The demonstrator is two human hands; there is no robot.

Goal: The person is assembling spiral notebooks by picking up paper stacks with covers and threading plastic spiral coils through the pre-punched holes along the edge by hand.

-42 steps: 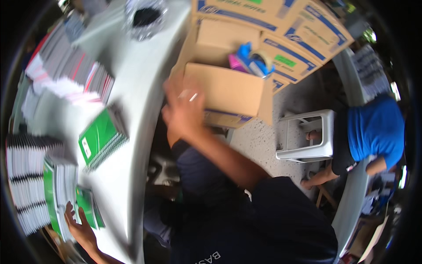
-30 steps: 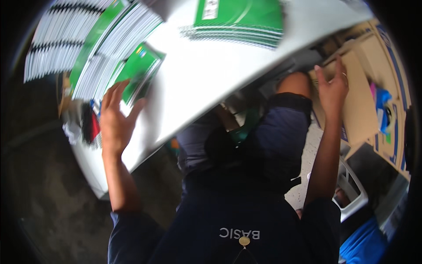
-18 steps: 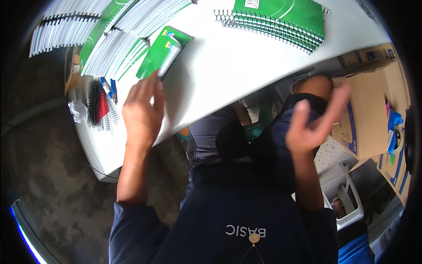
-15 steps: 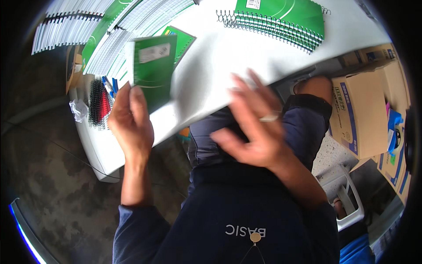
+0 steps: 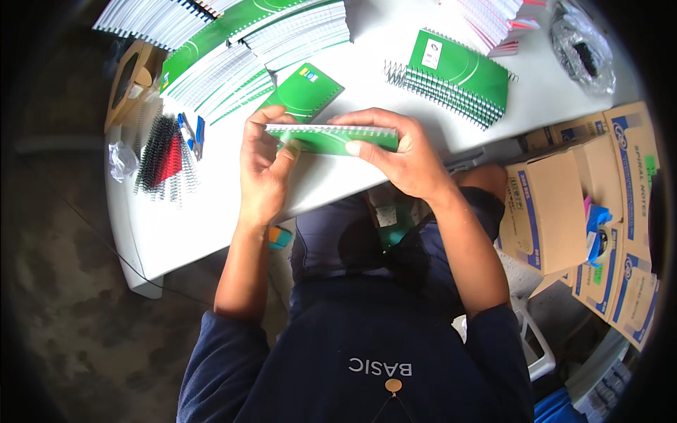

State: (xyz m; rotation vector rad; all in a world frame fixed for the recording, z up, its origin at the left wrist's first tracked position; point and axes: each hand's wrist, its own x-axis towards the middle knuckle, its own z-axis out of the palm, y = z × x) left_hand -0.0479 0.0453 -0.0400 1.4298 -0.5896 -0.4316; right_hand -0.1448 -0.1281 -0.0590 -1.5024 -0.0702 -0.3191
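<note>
Between both hands I hold a green notebook (image 5: 324, 139) above the front edge of the white table, tilted so its punched edge faces up. My left hand (image 5: 266, 166) is closed round its left end, thumb on the green cover. At the other end my right hand (image 5: 403, 151) grips it, fingers behind and thumb in front. No wire coil shows along the row of holes. Just beyond lies another green notebook (image 5: 307, 92) on the table. To the right rests a stack of green spiral notebooks (image 5: 462, 74) with black coils.
Fanned stacks of unbound pages (image 5: 240, 77) fill the far left. Loose black and red coils (image 5: 161, 155), blue pens (image 5: 192, 134) and crumpled plastic (image 5: 123, 161) lie at the left edge. Far right are pink-edged pads (image 5: 497, 21) and a plastic bag (image 5: 584, 49). Cardboard boxes (image 5: 557, 211) stand at right.
My right hand, blurred and apart from the notebook before, now grips its right end. The notebook has moved right and turned from upright to lengthwise, punched edge up. The view has shifted.
</note>
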